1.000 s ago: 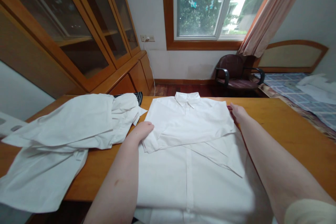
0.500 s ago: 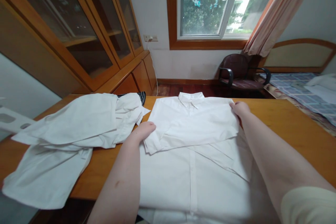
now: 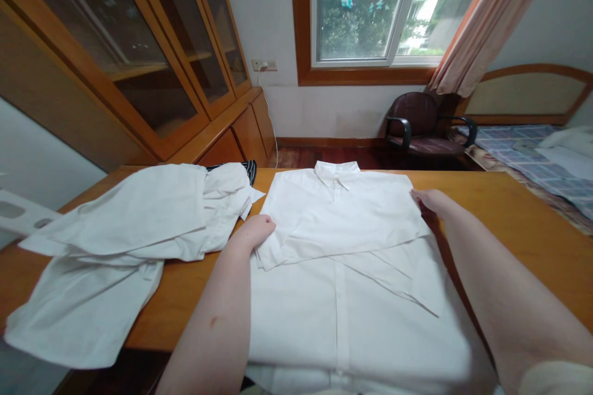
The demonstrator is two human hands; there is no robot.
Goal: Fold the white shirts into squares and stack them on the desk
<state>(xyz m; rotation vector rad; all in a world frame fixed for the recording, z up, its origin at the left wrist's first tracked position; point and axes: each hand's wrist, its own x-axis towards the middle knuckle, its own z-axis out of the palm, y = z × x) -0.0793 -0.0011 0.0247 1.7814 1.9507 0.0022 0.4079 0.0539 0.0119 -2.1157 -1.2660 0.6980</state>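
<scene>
A white collared shirt [image 3: 343, 213] lies on the wooden table in front of me, its collar at the far edge. Its upper part is folded over white cloth with a button placket [image 3: 341, 305] that reaches toward me; whether that is a second shirt I cannot tell. At the shirt's left edge, my left hand [image 3: 258, 231] is closed, thumb on top, with the cloth between its fingers. My right hand [image 3: 430, 199] is closed at the right edge near the shoulder, fingertips at the fabric. Part of its fingers is hidden.
A loose heap of white garments [image 3: 152, 210] lies on the table [image 3: 500, 210] to the left, with black striped cloth [image 3: 252, 171] behind it. A glass-door cabinet [image 3: 152, 43] stands at the left. Beyond the table are an armchair [image 3: 419, 123] and a bed [image 3: 523, 148].
My right hand has shifted slightly right and outward along the shirt's edge, and the right side of the cloth below now shows more. My left hand stays in place.
</scene>
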